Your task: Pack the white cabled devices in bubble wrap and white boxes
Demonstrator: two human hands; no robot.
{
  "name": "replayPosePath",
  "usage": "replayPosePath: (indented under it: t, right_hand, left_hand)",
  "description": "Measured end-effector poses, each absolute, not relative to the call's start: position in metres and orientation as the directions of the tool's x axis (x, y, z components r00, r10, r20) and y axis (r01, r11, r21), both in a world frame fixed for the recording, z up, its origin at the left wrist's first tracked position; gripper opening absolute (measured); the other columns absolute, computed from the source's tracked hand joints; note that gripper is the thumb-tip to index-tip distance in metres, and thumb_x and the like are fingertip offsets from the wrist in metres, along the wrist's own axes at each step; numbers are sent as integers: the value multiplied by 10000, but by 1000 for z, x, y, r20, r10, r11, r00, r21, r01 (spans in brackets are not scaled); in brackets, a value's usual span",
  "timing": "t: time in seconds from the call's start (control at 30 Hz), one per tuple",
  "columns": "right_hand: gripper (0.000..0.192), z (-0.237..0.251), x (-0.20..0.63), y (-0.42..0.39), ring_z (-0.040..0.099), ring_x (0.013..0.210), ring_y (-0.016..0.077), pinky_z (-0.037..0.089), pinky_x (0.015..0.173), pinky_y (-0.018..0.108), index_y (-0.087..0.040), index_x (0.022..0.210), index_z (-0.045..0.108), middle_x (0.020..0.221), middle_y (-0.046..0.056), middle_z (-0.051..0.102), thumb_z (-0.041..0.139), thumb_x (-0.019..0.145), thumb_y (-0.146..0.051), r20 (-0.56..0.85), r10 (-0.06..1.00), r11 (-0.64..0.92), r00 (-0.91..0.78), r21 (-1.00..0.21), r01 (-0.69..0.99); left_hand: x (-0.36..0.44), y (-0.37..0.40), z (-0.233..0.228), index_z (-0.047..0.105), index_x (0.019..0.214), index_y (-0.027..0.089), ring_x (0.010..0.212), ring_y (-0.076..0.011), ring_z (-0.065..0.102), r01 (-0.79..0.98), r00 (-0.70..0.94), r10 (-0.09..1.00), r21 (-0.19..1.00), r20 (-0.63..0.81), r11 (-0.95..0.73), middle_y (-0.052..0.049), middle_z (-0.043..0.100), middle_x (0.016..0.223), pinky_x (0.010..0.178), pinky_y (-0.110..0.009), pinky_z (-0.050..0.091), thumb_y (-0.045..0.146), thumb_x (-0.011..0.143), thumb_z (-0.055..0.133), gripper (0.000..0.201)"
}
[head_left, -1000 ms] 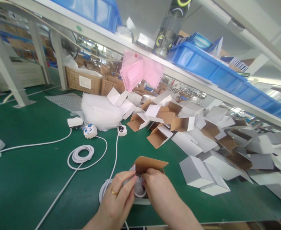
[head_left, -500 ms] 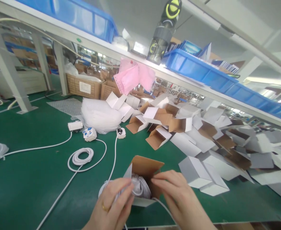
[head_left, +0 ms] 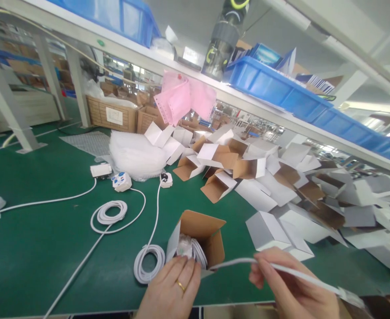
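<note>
A small open cardboard box (head_left: 219, 248), white outside and brown inside, stands on the green table in front of me. Inside it sit a coiled grey-white cable (head_left: 199, 253) and something wrapped in clear plastic (head_left: 184, 246). My left hand (head_left: 173, 285) grips the box at its front edge, fingers together over the rim and touching the contents; its thumb is hidden. Out of the box runs a loose length of cable (head_left: 235, 262) to the right. My right hand (head_left: 288, 279) pinches that cable between thumb and fingers. The cable's far end, with a clear sleeve, hangs past the hand.
Left of the box lie cable coils (head_left: 149, 264), a socket block with blue faces (head_left: 122, 181) and a white plug (head_left: 166, 180). Behind is a stack of bubble bags (head_left: 137, 155). Many open white boxes (head_left: 268, 232) are heaped right. A shelf with blue bins (head_left: 281, 95) crosses above.
My right hand has left the box's right flap and moved right, drawing the cable's loose end outward. My left hand has shifted from the left side to the front rim.
</note>
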State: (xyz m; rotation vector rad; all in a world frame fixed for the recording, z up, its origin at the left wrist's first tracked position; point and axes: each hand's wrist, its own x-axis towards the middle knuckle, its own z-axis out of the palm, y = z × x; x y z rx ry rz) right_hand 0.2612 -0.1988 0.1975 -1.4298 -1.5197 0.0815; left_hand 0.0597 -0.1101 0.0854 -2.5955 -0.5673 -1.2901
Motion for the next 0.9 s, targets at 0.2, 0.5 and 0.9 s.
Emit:
replayPosePath:
  t: [0.2, 0.5, 0.9]
  right_hand:
    - [165, 185, 238, -140, 737, 758, 173, 599, 698, 256, -242, 968, 785, 869, 35, 783, 647, 955, -154, 577, 816, 435, -27, -583, 687]
    - [76, 169, 232, -141, 686, 686, 145, 530, 631, 218, -280, 839, 801, 749, -24, 750, 780, 845, -207, 458, 875, 300, 155, -766, 569]
    - [62, 142, 229, -149, 735, 825, 188, 562, 787, 270, -264, 791, 781, 885, 15, 802, 761, 850, -259, 470, 749, 237, 466, -848, 474]
  left_hand:
    - [52, -93, 108, 660, 1181, 84, 1161, -214, 657, 399, 388, 254, 87, 886, -913, -127, 752, 1125, 1057, -322, 489, 20, 937, 477, 312]
    - [59, -69, 120, 692, 959, 219, 1036, -183, 657, 222, 308, 385, 328, 870, -918, 11, 739, 797, 1207, -470, 245, 87, 1026, 427, 304]
    - [66, -71, 130, 717, 934, 244, 811, -166, 567, 222, 294, 437, 384, 850, -896, 28, 676, 719, 1146, -447, 288, 157, 1046, 449, 303]
